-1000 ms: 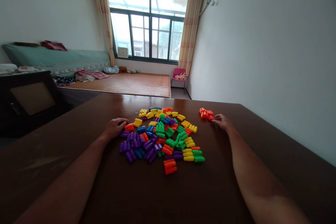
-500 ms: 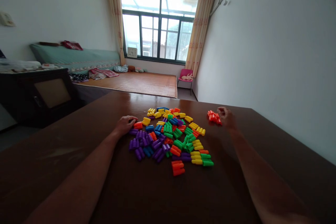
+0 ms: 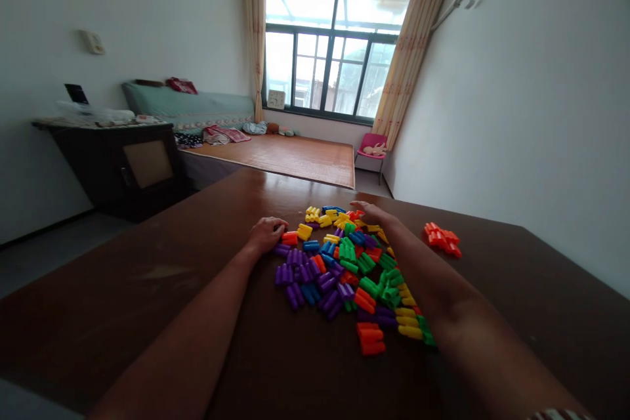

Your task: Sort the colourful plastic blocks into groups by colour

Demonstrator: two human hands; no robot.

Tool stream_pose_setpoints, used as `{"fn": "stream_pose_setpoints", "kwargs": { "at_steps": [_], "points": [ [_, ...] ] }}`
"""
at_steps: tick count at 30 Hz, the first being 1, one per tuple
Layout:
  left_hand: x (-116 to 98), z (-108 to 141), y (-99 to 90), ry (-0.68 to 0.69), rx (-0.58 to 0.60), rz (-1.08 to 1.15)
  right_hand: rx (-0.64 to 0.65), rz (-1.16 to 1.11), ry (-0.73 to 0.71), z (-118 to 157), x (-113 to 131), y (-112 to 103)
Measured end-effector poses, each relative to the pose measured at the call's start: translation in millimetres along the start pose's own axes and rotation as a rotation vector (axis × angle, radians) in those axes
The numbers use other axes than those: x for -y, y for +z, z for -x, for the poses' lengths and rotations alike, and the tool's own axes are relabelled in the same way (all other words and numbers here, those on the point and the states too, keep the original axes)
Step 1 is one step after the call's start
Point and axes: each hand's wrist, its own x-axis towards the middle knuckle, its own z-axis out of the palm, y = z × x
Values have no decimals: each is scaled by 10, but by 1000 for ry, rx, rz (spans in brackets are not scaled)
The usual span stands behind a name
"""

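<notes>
Many coloured plastic pieces lie spread over the brown table: purple pieces at the near left, green pieces at the right, yellow and blue ones among them. My left hand rests at the left edge of the pile beside an orange piece, its fingers curled; what they hold, if anything, is hidden. My right hand reaches over the far side of the pile, fingers stretched out just above orange pieces. A separate orange group sits to the right of my right forearm.
Beyond the table stand a bed with a woven mat and a pink chair. A dark cabinet is at the left. One orange piece lies at the near side of the pile.
My right hand has left the separate orange group and moved left to the far side of the pile. The view has turned left. My left hand stays beside the pile.
</notes>
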Motion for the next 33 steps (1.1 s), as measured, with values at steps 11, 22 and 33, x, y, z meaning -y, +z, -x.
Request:
{"fn": "stream_pose_setpoints", "kwargs": {
  "at_steps": [11,22,33],
  "points": [
    [-3,-19,-3,0,29,-35,163,-471,97,317,199,-377],
    [89,-100,-14,68,71,-53,-571,-655,571,1853,-681,-1055],
    [17,-90,-79,57,89,-52,-641,17,972,2644,-1692,-1021]
  ]
}}
